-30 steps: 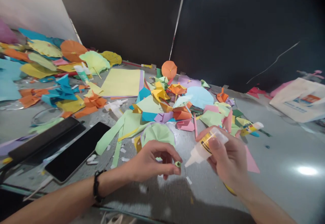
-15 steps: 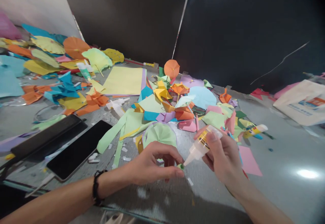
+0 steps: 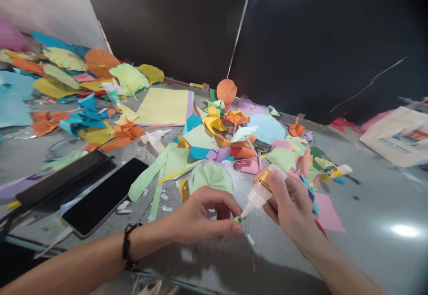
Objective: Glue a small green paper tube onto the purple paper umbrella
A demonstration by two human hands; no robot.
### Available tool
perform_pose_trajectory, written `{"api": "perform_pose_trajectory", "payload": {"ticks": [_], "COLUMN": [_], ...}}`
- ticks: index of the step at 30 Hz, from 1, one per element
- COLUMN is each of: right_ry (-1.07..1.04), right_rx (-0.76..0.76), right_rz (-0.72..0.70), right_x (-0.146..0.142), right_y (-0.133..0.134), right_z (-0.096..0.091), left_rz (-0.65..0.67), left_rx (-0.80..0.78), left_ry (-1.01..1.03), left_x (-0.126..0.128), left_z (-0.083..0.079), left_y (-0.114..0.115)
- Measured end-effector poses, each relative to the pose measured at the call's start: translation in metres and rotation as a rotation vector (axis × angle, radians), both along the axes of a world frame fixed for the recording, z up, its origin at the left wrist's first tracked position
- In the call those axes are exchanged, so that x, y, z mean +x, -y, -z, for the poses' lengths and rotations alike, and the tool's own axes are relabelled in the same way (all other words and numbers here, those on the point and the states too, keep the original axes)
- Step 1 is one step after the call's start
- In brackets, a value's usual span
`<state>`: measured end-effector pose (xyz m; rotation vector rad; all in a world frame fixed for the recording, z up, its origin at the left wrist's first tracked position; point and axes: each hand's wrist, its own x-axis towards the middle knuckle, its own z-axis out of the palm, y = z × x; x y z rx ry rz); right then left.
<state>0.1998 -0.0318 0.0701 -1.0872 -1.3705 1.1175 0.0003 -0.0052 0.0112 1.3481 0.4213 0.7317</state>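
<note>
Between thumb and fingertips, my left hand (image 3: 209, 215) pinches a small green paper roll (image 3: 238, 219). My right hand (image 3: 290, 201) is wrapped round a clear glue bottle (image 3: 259, 192) with a yellow and black label. The bottle tilts down to the left, its nozzle tip at the green roll; whether glue is flowing is too small to tell. Just behind my left hand lies a pleated light green paper disc (image 3: 210, 177), partly covered by my fingers.
A heap of folded coloured paper (image 3: 217, 139) spreads across the middle. A phone (image 3: 105, 197), a dark case (image 3: 63, 179) and white earbuds (image 3: 123, 207) lie at left. A yellow paper stack (image 3: 163, 106) sits behind, a glue stick (image 3: 336, 173) and a cloth bag (image 3: 397, 134) at right.
The glue bottle in my right hand has shifted slightly left and down, its nozzle nearer the green roll. My left hand stays almost where it was.
</note>
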Motion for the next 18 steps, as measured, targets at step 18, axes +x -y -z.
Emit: {"api": "perform_pose_trajectory", "payload": {"ticks": [18], "right_ry": [0.024], "right_rx": [0.001], "right_rz": [0.018], "right_x": [0.0039], "right_y": [0.0004], "right_z": [0.0006], "left_rz": [-0.031], "left_rx": [-0.023], "left_ry": [-0.03], "left_x": [0.0006], "left_z": [0.0031], "left_y": [0.0001]}}
